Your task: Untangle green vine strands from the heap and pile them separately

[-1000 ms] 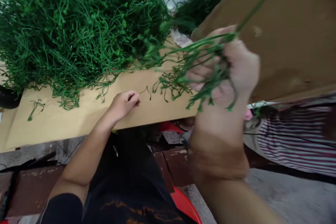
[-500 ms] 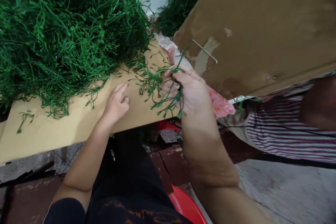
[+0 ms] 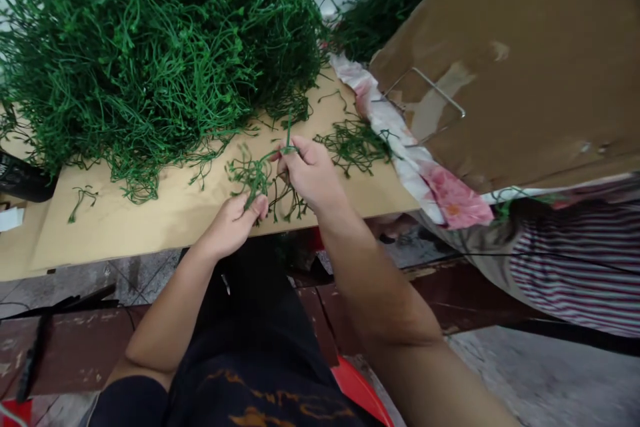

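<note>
My right hand [image 3: 315, 172] pinches a green plastic stem with thin branching sprigs [image 3: 287, 199] hanging below the fingers. Close beside it, my left hand [image 3: 237, 223] has its thumb and fingers closed on a small green sprig [image 3: 253, 177] whose tips fan upward. Both hands are over the front part of a cardboard sheet [image 3: 120, 223]. Behind them rises a big tangled heap of green plastic sprigs [image 3: 165, 60]. A smaller flat pile of sprigs [image 3: 355, 143] lies right of my right hand.
A tilted brown cardboard box [image 3: 540, 80] with a wire handle [image 3: 440, 93] stands at the right, beside a pink flowered cloth [image 3: 455, 197]. A person in a striped garment [image 3: 575, 267] is at the far right. A black container [image 3: 23, 177] sits at the left edge.
My right hand has moved left with its stem, off the flat sprig pile. My left hand, empty before, has closed on a sprig. The view has shifted left.
</note>
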{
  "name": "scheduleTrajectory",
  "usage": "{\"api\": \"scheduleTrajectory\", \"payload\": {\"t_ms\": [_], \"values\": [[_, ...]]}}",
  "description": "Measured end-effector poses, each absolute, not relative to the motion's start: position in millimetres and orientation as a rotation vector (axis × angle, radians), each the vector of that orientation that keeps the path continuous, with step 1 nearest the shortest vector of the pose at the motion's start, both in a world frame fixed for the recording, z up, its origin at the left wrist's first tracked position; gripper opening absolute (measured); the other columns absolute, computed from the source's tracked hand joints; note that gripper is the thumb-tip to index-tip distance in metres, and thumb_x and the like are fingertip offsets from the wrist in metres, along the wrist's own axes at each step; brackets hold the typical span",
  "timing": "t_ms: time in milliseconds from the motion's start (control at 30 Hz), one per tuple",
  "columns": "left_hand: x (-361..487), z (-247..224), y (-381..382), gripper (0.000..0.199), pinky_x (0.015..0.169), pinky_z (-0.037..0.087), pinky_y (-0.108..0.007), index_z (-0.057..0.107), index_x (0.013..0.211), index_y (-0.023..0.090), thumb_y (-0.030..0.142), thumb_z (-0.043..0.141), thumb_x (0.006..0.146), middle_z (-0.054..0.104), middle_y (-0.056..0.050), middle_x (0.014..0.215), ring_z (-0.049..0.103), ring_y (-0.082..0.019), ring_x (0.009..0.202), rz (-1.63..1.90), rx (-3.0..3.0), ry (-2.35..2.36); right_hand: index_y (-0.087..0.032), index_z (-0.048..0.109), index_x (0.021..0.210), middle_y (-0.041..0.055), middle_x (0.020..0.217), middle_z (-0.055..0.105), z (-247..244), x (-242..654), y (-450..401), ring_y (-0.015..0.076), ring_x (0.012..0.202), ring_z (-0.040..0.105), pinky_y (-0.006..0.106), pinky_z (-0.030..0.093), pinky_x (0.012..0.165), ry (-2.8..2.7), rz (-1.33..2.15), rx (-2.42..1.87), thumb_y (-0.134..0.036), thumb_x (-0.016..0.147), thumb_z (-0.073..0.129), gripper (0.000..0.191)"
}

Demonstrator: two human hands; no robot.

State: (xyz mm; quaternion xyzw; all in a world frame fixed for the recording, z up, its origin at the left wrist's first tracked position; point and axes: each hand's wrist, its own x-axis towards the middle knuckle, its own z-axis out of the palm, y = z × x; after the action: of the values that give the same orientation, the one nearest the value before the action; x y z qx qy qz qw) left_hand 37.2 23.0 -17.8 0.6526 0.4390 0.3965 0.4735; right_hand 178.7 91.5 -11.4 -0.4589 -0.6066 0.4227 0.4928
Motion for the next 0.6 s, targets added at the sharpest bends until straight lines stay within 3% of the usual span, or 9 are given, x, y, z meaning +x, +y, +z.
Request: {"api": "scheduleTrajectory", "payload": {"t_ms": [167, 433, 600], "values": [[18.5, -12.7, -7.8, 0.046, 0.059, 0.033, -0.025, 0.039, 0.061, 0.017, 0.054, 0.029, 0.087, 0.038, 0.002, 0.060, 0.038, -0.009, 0.058, 0.791, 1.682, 0.965, -0.019, 0.047, 0.064, -0.0025, 0.055, 0.041, -42.6, 176.7, 114.3, 0.0101, 0.054, 0.041, 0.025, 0.033, 0.056, -1.589, 0.593, -1.265, -0.044, 0.086, 0.041, 0.034], [6.1, -8.7, -37.2, 0.040, 0.055, 0.031, -0.025, 0.038, 0.061, 0.017, 0.042, 0.030, 0.091, 0.038, 0.002, 0.056, 0.036, -0.008, 0.053, 0.745, 1.638, 0.857, -0.020, 0.042, 0.062, -0.0026, 0.053, 0.035, -47.1, 144.7, 125.1, 0.0111, 0.054, 0.039, 0.027, 0.035, 0.056, -1.554, 0.791, -1.117, -0.055, 0.087, 0.031, 0.044], [-9.3, -10.4, -48.3, 0.041, 0.055, 0.032, -0.025, 0.039, 0.058, 0.017, 0.040, 0.031, 0.091, 0.041, 0.002, 0.053, 0.039, -0.008, 0.051, 0.819, 1.479, 0.918, -0.021, 0.037, 0.060, -0.0028, 0.055, 0.034, -36.4, 126.9, 125.3, 0.0106, 0.054, 0.034, 0.028, 0.032, 0.057, -1.677, 0.787, -1.158, -0.047, 0.089, 0.035, 0.038]]}}
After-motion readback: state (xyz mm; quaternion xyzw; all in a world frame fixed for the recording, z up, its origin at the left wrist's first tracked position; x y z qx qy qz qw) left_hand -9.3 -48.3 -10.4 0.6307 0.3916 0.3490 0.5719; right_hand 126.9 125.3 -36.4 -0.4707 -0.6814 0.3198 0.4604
